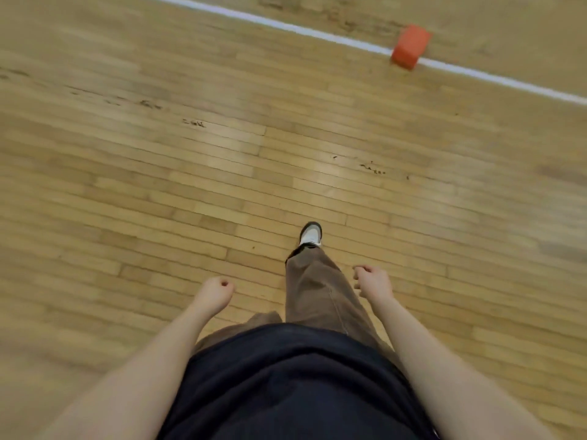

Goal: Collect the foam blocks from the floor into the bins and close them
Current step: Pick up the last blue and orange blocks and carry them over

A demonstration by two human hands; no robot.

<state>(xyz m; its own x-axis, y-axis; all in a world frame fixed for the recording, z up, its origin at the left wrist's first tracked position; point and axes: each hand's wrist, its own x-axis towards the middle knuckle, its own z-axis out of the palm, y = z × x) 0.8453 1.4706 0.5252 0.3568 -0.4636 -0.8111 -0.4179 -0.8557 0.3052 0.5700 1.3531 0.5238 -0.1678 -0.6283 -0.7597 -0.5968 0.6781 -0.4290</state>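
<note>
Orange foam block (410, 47) lies apart on the white line (286, 27) — both hands, left hand (213, 293) and right hand (372, 282), seemingly loosely curled, empty.

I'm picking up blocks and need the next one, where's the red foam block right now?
In the head view the red foam block sits on the wood floor at the upper right, on the white line, ahead and to the right of the forward shoe.

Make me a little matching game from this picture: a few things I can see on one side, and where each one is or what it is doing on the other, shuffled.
Things:
1. orange foam block
2. left hand
3. right hand
4. shoe

States:
A. stepping forward on the floorboards
B. lying on the white line
C. hanging beside the brown trouser leg, holding nothing
D. hanging over bare floorboards, holding nothing

Pairs: 1-B, 2-D, 3-C, 4-A
</note>
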